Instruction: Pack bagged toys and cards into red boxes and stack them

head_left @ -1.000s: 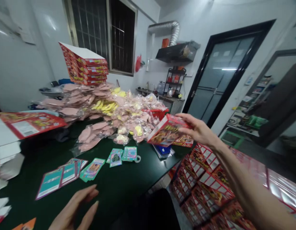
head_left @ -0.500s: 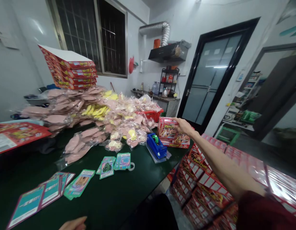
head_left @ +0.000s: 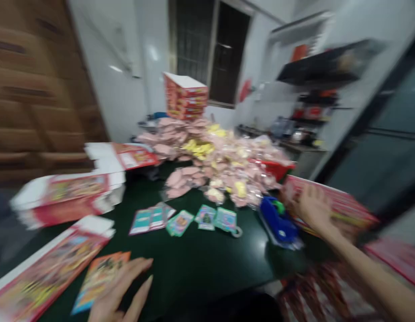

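Note:
The picture is smeared by motion. My right hand [head_left: 311, 208] reaches out to the table's right end with fingers spread, resting on or just over red printed boxes [head_left: 344, 208] beside a blue tape dispenser [head_left: 277, 221]. My left hand [head_left: 121, 295] hovers low at the near edge with fingers stretched out and holds nothing, next to an orange card pack [head_left: 98, 279]. Green and teal card packs [head_left: 194, 219] lie spread on the dark green table [head_left: 200, 264] between the hands.
A big heap of pink and yellow bagged items [head_left: 214, 161] fills the table's far side, with a stack of red boxes [head_left: 185, 96] behind it. Flat red-and-white box blanks [head_left: 69, 197] pile up at the left. Brown cartons [head_left: 36, 89] stand at the far left.
My view has swung left. My right hand has set the red box on the stack at the table's right end and opened. My left hand has come back into view.

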Tool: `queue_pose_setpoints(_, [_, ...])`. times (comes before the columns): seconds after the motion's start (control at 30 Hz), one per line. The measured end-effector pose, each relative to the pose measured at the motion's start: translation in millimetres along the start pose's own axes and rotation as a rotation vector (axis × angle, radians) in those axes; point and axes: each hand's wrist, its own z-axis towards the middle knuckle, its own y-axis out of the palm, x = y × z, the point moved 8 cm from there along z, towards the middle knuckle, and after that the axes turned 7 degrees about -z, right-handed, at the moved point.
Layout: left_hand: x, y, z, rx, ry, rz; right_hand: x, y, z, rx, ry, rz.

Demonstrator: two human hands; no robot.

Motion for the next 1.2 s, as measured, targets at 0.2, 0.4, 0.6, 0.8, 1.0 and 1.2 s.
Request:
queue_pose_setpoints(0.2, [-27.6, -84.9, -19.8, 0.172, -0.125, 0.475, -236.8, -18.6, -56.6, 0.098, -0.708, 0.654])
queue_pose_setpoints(0.4, [-67.7, -77.7, -54.5, -0.067, -0.236, 0.721, -476.6, -59.8, -135.0, -0.465, -0.987, 0.832])
queue_pose_setpoints(0.6, [-67.2, -71.7, -63.9, -0.012, -0.192, 0.751, -585.8, -57.6, -167.6, -0.547, -0.861, 0.629])
queue_pose_setpoints(0.8, [-59.5, -73.4, -62.5, 0.036, -0.147, 0.740, -589.9, -50.0, -155.0, -0.565, -0.658, 0.654])
queue_pose_setpoints(1.0, [-36.0, -99.0, -60.1, 0.233, -0.051, 0.566, -561.5, -78.5, -120.3, -0.536, -0.608, 0.808])
queue_pose_setpoints(1.2, [7.4, -140.7, -19.2, 0.406, -0.100, 0.596, -481.5, -132.7, -95.9, -0.477, -0.732, 0.964])
